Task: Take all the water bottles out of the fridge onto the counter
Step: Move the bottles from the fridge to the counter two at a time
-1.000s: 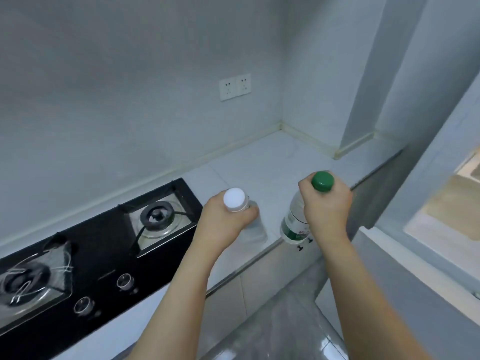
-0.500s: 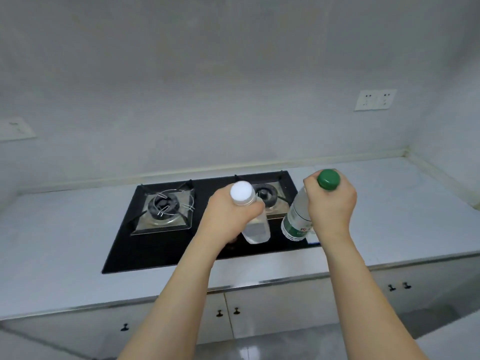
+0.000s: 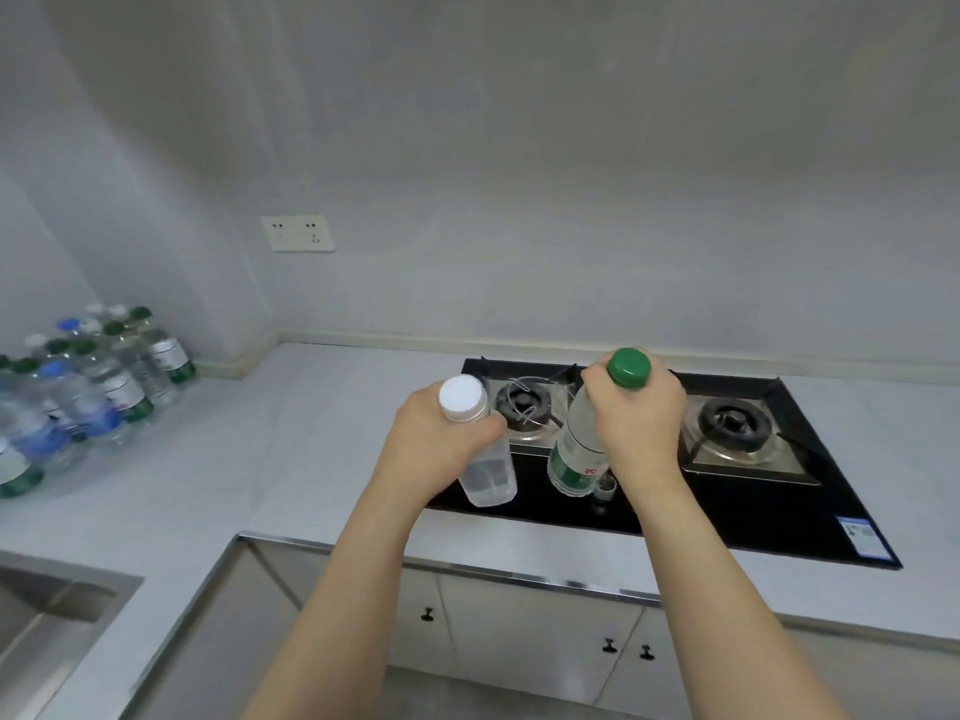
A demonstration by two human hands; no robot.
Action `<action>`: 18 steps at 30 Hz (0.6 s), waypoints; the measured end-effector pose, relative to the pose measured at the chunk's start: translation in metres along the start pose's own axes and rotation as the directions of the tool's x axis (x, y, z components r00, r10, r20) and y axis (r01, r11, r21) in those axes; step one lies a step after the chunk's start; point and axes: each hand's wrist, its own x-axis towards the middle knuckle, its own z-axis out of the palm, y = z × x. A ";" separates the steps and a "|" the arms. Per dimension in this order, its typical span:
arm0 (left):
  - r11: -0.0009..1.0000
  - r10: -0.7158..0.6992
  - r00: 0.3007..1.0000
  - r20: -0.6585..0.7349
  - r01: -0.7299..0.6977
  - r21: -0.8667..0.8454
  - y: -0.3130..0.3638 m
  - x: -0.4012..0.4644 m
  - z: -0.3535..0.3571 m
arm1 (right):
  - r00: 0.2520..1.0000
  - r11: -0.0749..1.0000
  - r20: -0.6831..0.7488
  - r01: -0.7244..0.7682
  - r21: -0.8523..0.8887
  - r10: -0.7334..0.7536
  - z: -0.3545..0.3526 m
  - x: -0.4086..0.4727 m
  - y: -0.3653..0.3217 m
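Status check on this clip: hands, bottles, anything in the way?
Left hand grips white-capped bottle; right hand grips green-capped bottle. Both held above the stove. Bottle cluster stands on counter far left; path unobstructed.

Pale grey walls [image 3: 519, 148], white cabinets [image 3: 530, 636] below, a steel sink [image 3: 47, 615] at left.

Black two-burner gas hob [image 3: 727, 491], wall socket [image 3: 297, 233], steel sink [image 3: 47, 621] at left, possibly knobbed cabinet doors [image 3: 540, 631] below.
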 end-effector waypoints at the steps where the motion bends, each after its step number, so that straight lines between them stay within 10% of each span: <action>1: 1.000 -0.010 1.000 -0.021 0.010 -0.015 -0.006 0.000 -0.015 | 1.000 1.000 0.018 -0.003 0.007 0.003 0.014 -0.006 -0.002; 18: 0.990 -0.138 0.982 -0.126 0.134 -0.039 -0.078 0.083 -0.113 | 0.977 0.999 0.211 -0.035 0.036 0.026 0.185 0.017 0.011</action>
